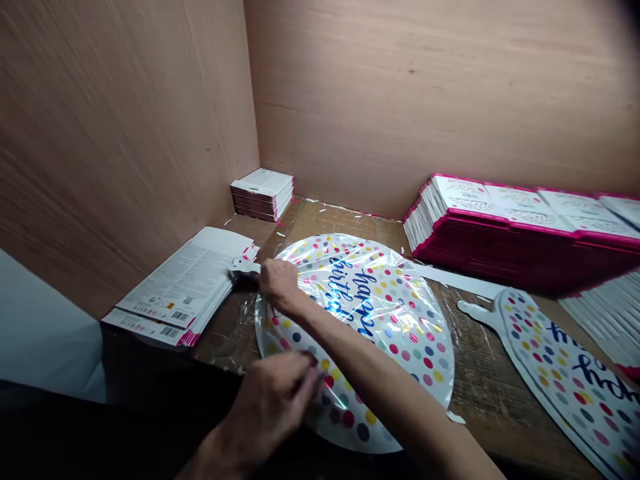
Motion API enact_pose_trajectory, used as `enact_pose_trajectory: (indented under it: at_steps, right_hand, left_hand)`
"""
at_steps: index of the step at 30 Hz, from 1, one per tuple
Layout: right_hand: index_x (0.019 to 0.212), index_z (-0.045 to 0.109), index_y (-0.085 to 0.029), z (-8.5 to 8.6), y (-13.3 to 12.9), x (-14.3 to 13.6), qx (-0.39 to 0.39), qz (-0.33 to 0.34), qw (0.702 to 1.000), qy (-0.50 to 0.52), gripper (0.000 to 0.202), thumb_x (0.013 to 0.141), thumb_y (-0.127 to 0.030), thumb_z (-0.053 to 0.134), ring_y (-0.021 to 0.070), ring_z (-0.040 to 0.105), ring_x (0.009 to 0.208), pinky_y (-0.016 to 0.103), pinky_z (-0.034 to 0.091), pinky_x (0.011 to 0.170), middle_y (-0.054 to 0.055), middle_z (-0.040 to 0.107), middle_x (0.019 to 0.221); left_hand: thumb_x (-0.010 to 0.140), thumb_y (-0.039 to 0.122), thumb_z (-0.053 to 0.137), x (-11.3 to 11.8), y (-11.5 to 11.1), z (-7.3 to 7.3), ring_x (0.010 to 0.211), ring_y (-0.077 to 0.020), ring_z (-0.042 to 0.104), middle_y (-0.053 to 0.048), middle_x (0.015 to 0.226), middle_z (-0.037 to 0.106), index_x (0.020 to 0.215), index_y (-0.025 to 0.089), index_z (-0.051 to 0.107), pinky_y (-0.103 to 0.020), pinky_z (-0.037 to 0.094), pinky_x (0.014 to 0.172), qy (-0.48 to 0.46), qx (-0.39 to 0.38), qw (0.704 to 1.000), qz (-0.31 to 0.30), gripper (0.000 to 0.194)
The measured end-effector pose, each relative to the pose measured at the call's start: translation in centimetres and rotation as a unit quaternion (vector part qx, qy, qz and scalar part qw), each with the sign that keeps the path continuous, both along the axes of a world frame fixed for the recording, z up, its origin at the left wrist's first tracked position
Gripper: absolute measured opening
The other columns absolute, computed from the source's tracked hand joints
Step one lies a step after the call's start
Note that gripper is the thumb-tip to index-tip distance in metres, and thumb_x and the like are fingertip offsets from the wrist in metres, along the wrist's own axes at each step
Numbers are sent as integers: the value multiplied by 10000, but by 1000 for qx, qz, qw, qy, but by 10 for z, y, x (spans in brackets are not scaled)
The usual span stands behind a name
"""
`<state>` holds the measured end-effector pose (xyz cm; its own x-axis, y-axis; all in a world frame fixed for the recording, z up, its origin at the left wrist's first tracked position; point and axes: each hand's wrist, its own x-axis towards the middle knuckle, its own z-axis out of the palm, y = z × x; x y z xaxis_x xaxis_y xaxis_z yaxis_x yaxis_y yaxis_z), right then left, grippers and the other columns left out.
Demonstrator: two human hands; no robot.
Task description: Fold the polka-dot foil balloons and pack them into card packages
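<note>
A round flat foil balloon (410, 313) with coloured dots and blue "happy birthday" lettering lies on the brown work surface, the lettering turned sideways. My right hand (280, 283) reaches across it and is closed at its left edge, gripping the pale neck (245, 265) that sticks out to the left. Lower down, my left hand (273, 400) hovers over or against the balloon's lower left edge, somewhat blurred. Its fingers are curled closed, and whatever they hold, if anything, is hidden. Similar flat balloons (570, 373) lie stacked at the right.
White printed cards (175, 287) lie in an overlapping pile at left. A small card stack (263, 190) stands in the back corner. Long rows of pink-edged cards (500, 253) line the right back. Wooden panels (400, 87) enclose the back and left. Paper scraps dot the surface.
</note>
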<state>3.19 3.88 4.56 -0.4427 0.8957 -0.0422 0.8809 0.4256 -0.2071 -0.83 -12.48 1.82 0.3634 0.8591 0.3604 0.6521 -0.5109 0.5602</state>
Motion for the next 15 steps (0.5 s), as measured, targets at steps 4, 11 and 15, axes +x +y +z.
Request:
enact_pose_trajectory:
  at_steps: [4,11,15]
  right_hand:
    - [774,744,-148,-15,7,20,-58,-112,977,174,261,889,-289,557,197,703,779,231,489,652,81,739,763]
    - [785,657,-146,-16,0,56,-98,-192,897,387,257,874,-306,476,128,655,603,192,479,551,21,679,677]
    - [806,603,-146,-2,-17,104,-186,-201,747,606,192,818,-333,562,118,644,541,187,504,506,11,656,667]
  left_hand:
    - [941,313,462,-33,60,24,797,-174,692,-47,896,740,940,183,670,-248,516,737,-48,11,961,273,245]
    - [890,240,473,-43,132,3,1067,-261,627,-131,1062,695,1019,158,629,-349,481,913,155,-72,965,199,218]
    - [869,296,501,-33,113,16,1080,-291,597,-156,1086,663,986,146,618,-401,455,953,223,-26,965,133,224]
